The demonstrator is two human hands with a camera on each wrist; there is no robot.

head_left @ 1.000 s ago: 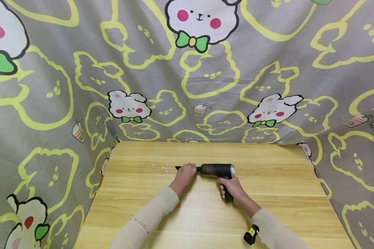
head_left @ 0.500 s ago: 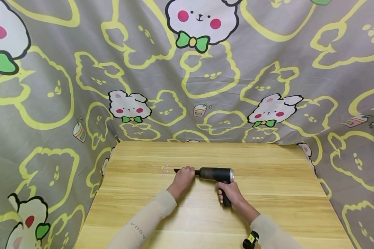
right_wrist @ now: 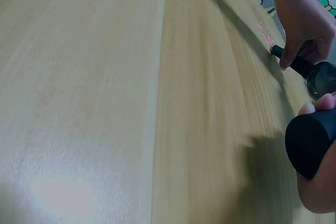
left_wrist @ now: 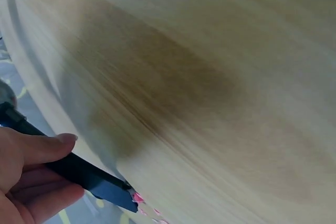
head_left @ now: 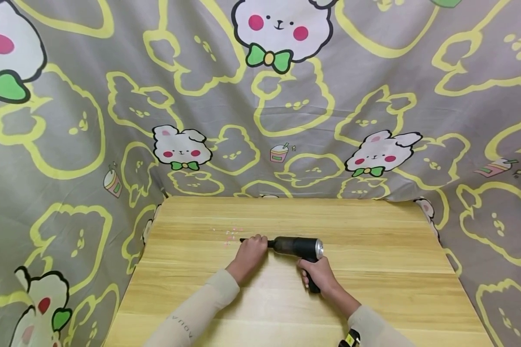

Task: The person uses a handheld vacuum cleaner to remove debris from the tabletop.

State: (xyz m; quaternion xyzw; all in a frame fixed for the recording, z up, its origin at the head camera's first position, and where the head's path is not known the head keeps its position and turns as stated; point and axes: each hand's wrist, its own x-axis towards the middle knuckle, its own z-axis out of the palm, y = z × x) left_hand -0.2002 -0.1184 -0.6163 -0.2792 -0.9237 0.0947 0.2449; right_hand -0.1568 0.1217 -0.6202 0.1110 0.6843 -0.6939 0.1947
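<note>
A black handheld vacuum cleaner (head_left: 296, 246) with a silver rear end lies across the middle of the view, its slim nozzle (left_wrist: 107, 186) pointing left. Near the front my left hand (head_left: 253, 251) grips the nozzle, thumb on one side and fingers on the other in the left wrist view. My right hand (head_left: 320, 273) is wrapped around the pistol-style handle (right_wrist: 311, 142). Just beyond the nozzle tip lie small pink and white scraps (head_left: 231, 234) on the wooden table; a pink one (left_wrist: 137, 197) sits right at the tip.
The wooden table (head_left: 373, 289) has light grain and ends at a grey curtain (head_left: 304, 111) printed with rabbits, which hangs at the back and both sides. A black and yellow device (head_left: 350, 338) is strapped at my right wrist.
Both hands have brought the vacuum cleaner slightly left and nearer to me, and its nozzle tip is now closer to the scraps. Both hands keep their grips.
</note>
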